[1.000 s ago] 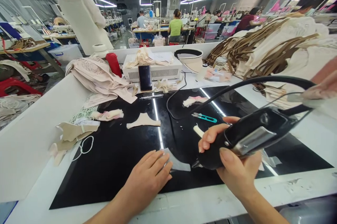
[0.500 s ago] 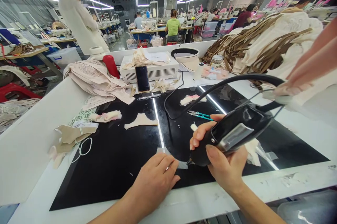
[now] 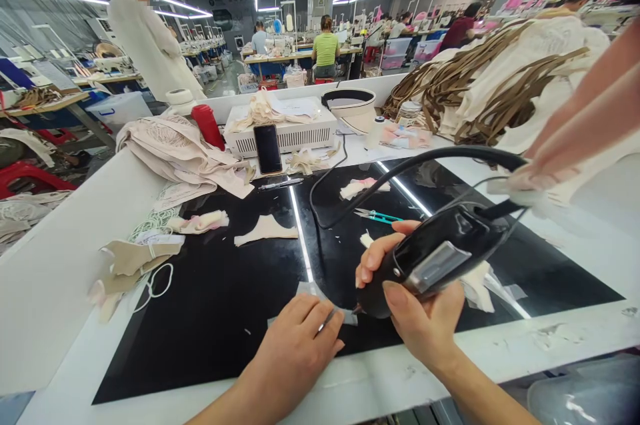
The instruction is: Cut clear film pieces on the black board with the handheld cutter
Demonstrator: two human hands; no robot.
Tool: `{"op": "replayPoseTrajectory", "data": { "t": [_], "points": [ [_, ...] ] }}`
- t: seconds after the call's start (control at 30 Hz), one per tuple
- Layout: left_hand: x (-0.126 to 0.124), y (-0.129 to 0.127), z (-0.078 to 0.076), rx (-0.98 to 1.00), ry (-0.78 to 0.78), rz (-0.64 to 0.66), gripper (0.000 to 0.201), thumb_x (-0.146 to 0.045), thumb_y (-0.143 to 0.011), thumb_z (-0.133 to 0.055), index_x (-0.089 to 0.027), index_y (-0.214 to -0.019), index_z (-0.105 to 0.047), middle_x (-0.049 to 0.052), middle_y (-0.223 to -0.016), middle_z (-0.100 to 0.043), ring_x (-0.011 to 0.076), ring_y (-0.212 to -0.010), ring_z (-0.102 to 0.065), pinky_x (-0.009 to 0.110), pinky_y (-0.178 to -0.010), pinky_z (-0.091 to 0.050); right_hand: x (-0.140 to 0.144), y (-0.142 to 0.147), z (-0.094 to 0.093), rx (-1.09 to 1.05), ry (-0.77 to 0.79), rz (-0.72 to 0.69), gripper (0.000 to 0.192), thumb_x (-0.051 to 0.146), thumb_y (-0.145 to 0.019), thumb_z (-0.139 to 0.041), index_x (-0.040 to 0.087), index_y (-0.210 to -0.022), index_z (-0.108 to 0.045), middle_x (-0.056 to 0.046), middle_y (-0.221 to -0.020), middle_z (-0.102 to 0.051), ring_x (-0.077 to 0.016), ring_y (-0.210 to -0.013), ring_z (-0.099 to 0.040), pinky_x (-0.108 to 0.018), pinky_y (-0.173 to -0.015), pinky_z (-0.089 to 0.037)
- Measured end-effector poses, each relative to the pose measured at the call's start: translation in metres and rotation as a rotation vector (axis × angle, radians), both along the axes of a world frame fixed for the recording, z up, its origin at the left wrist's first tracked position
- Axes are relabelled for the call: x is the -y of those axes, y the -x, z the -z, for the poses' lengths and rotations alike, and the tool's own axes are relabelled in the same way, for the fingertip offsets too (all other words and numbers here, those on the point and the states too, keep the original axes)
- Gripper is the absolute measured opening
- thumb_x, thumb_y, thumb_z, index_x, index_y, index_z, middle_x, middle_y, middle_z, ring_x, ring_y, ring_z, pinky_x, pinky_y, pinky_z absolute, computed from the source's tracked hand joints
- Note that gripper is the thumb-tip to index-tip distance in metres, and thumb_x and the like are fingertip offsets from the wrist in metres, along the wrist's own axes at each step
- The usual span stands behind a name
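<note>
My right hand (image 3: pixel 425 312) grips a black corded hand tool (image 3: pixel 440 255) with a metal plate on its side, its tip pointing down at a small translucent patch of material (image 3: pixel 313 293) on the black glossy worktop (image 3: pixel 225 305). My left hand (image 3: pixel 295 345) lies flat on that patch, fingers pressing it down just left of the tool's tip. The tool's thick black cable (image 3: pixel 415 168) arcs up and back across the table.
Teal snips (image 3: pixel 377 216), beige fabric pieces (image 3: pixel 267 230), a phone (image 3: pixel 267 148) leaning on a white box (image 3: pixel 285 132), a red bottle (image 3: pixel 207 126) and fabric piles lie behind. Another person's arm (image 3: pixel 580 138) reaches in from the right. Other people work farther back.
My left hand has slid nearer to me and toward the tool's tip. My right hand has brought the tool left and lower. The other person's arm has come further into view.
</note>
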State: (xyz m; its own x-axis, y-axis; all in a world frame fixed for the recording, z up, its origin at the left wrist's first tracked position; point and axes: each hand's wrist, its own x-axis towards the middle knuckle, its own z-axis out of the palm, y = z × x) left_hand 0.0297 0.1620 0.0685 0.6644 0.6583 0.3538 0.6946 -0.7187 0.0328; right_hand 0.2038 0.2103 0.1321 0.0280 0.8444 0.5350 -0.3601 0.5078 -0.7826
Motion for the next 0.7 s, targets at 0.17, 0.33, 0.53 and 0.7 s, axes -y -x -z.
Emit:
{"op": "replayPoseTrajectory", "data": {
  "t": [0.17, 0.33, 0.53, 0.7],
  "points": [
    [0.001, -0.0011, 0.0007, 0.007, -0.013, -0.012, 0.031, -0.028, -0.097, -0.061, -0.011, -0.123, -0.062, 0.009, -0.112, -0.068, 0.0269, -0.1, -0.066, 0.045, -0.096, -0.057, -0.0019, -0.0036, 0.0003, -0.017, 0.004, 0.006, 0.045, 0.024, -0.089, -0.074, 0.027, -0.128, -0.053, 0.001, -0.089, -0.065, -0.0131, -0.067, -0.063, -0.029, -0.058, -0.056],
    [0.0007, -0.0031, -0.0016, 0.043, -0.036, -0.008, 0.029, -0.028, -0.102, -0.054, -0.011, -0.124, -0.061, 0.008, -0.114, -0.068, 0.0261, -0.106, -0.066, 0.047, -0.104, -0.053, -0.0028, -0.0065, 0.0014, -0.014, -0.003, 0.011, 0.045, 0.024, -0.089, -0.074, 0.027, -0.128, -0.054, 0.001, -0.089, -0.065, -0.0134, -0.068, -0.064, -0.029, -0.059, -0.056],
    [0.0007, -0.0068, 0.0002, 0.075, -0.019, 0.02, 0.029, -0.03, -0.105, -0.047, -0.011, -0.123, -0.062, 0.007, -0.111, -0.069, 0.0231, -0.103, -0.067, 0.046, -0.105, -0.053, -0.0015, -0.008, 0.0014, -0.006, 0.009, 0.009, 0.046, 0.024, -0.089, -0.074, 0.029, -0.129, -0.053, 0.0, -0.088, -0.064, -0.0142, -0.068, -0.063, -0.03, -0.059, -0.056],
    [0.0004, -0.0088, 0.004, 0.069, -0.004, 0.019, 0.03, -0.029, -0.104, -0.048, -0.011, -0.123, -0.061, 0.008, -0.111, -0.068, 0.0236, -0.103, -0.066, 0.045, -0.105, -0.053, -0.0023, -0.0075, 0.0014, -0.006, 0.007, 0.003, 0.046, 0.024, -0.089, -0.074, 0.028, -0.129, -0.053, 0.0, -0.088, -0.064, -0.0146, -0.068, -0.062, -0.03, -0.059, -0.055]
  ]
}}
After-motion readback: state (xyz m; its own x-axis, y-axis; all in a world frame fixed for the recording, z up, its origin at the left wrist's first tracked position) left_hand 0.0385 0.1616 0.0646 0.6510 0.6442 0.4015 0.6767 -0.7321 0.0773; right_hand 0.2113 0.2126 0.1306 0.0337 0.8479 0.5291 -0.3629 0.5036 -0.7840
